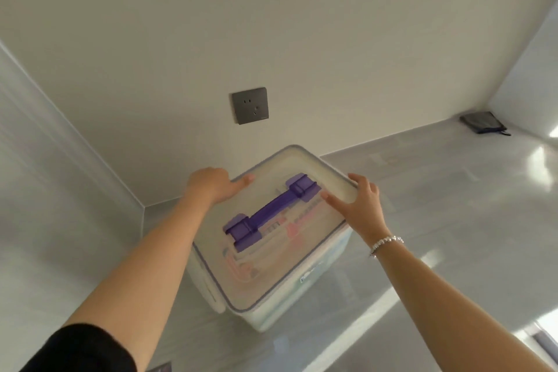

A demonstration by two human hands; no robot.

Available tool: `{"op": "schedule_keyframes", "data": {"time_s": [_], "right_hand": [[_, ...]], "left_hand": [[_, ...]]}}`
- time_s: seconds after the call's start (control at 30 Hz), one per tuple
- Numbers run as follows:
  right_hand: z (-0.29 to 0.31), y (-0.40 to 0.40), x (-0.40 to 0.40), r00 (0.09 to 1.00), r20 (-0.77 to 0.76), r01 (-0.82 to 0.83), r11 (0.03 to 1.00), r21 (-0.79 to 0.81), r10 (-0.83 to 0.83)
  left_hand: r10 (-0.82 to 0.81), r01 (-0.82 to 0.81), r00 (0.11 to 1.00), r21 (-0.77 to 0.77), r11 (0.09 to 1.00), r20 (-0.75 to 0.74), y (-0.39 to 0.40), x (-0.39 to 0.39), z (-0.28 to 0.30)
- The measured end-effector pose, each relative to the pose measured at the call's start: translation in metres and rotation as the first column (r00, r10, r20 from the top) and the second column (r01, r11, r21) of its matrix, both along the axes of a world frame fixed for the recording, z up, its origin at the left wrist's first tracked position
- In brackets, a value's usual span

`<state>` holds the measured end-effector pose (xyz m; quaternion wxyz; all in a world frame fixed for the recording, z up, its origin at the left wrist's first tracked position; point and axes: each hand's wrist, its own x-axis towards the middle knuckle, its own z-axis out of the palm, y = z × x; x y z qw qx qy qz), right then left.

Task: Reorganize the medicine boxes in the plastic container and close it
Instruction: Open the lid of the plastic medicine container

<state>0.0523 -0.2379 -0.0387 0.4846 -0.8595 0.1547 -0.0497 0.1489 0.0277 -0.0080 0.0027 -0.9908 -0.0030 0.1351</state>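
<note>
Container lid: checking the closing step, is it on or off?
On: the lid covers the container, both hands on its edges; latches cannot tell.

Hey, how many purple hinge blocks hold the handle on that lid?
2: one hinge block at the handle's far end by the right hand, one at its near end.
</note>
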Motion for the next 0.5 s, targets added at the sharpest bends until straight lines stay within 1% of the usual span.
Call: {"op": "schedule_keyframes", "data": {"time_s": [0.03, 0.07, 0.1, 0.13, 0.17, 0.2, 0.23, 0.3, 0.33, 0.4, 0.47, 0.5], "right_hand": [[0.001, -0.005, 0.007, 0.999, -0.015, -0.044, 0.999, -0.014, 0.044], [0.002, -0.009, 0.013, 0.997, -0.030, -0.071, 0.997, -0.035, 0.070], [0.002, -0.013, 0.017, 0.996, -0.046, -0.074, 0.996, -0.059, 0.071], [0.001, -0.015, 0.019, 0.997, -0.064, -0.053, 0.995, -0.080, 0.048], [-0.001, -0.015, 0.019, 0.996, -0.084, -0.008, 0.997, -0.081, 0.002], [-0.003, -0.013, 0.017, 0.992, -0.107, 0.059, 0.997, -0.048, -0.064], [-0.006, -0.009, 0.014, 0.981, -0.137, 0.143, 0.990, 0.017, -0.140], [-0.011, 0.005, 0.005, 0.937, -0.233, 0.302, 0.939, 0.165, -0.261], [-0.013, 0.012, 0.000, 0.914, -0.284, 0.360, 0.904, 0.231, -0.291], [-0.017, 0.022, -0.007, 0.884, -0.345, 0.434, 0.827, 0.357, -0.316], [-0.016, 0.025, -0.010, 0.874, -0.363, 0.462, 0.780, 0.421, -0.322], [-0.015, 0.026, -0.010, 0.873, -0.365, 0.467, 0.774, 0.428, -0.325]], "left_hand": [[0.023, -0.023, 0.996, 0.007, 1.000, -0.091, 0.001, 0.001, 0.001], [0.060, -0.068, 0.979, -0.033, 0.997, -0.197, 0.001, 0.001, 0.002], [0.090, -0.123, 0.951, -0.096, 0.988, -0.295, 0.001, -0.001, 0.002], [0.097, -0.164, 0.931, -0.164, 0.973, -0.351, -0.001, -0.004, 0.003], [0.075, -0.171, 0.929, -0.240, 0.956, -0.364, -0.004, -0.005, 0.001], [0.046, -0.162, 0.939, -0.322, 0.933, -0.341, -0.008, -0.005, -0.002], [0.029, -0.154, 0.952, -0.396, 0.905, -0.304, -0.012, -0.005, -0.007], [0.053, -0.186, 0.960, -0.482, 0.856, -0.277, -0.017, -0.005, -0.014], [0.075, -0.231, 0.950, -0.519, 0.823, -0.302, -0.018, -0.005, -0.016], [0.101, -0.343, 0.911, -0.602, 0.721, -0.399, -0.016, -0.005, -0.018], [0.087, -0.407, 0.883, -0.661, 0.630, -0.461, -0.014, -0.005, -0.017], [0.084, -0.419, 0.878, -0.673, 0.609, -0.471, -0.014, -0.005, -0.016]]}}
